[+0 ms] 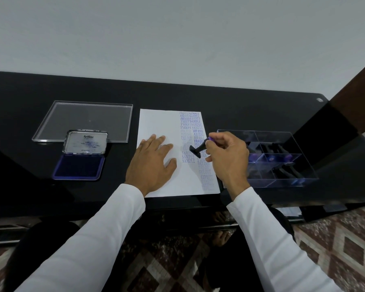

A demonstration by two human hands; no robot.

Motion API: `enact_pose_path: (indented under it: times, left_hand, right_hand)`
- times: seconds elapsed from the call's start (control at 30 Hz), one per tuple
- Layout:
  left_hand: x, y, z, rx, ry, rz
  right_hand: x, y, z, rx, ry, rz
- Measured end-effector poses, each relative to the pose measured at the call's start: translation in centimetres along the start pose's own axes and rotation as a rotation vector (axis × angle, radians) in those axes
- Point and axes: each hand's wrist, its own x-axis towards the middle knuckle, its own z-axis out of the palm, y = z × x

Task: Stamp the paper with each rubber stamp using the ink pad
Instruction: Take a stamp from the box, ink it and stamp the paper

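Head view: 1 black worktop (pixel 230 98) carries all items. Paper (pixel 158 123) lies near the middle of the worktop, its near edge close to the worktop's front edge. Stamped words in purple ink, among them SAMPLE, AIR MAIL and FRAGILE, fill a band along the sheet's right side; the rest of the sheet is blank.

Left hand (pixel 151 163) rests flat on the paper, fingers straight and spread, holding nothing. Right hand (pixel 228 157) is curled round the purple handle of 1 rubber stamp (pixel 198 149), thumb and fingers pinching it. The stamp is tilted, its black base pointing left over the printed band; whether the base touches the sheet cannot be told.

Ink pad (pixel 79 167) sits toward the worktop's left end, case open, lid (pixel 85 142) raised behind the dark blue pad. Just behind it lies 1 clear acrylic sheet (pixel 89 119), flat. Clear compartment tray (pixel 268 159) stands toward the right end, just beside the paper, with further stamps in several of its compartments. Both arms wear white sleeves (pixel 268 239).
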Motion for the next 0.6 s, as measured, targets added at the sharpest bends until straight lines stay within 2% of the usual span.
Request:
enact_pose_path:
  times: [0.6]
  left_hand:
    - [-0.03, 0.22, -0.4, -0.05, 0.001, -0.008]
  right_hand:
    - [-0.03, -0.15, 0.2, -0.013, -0.018, -0.011]
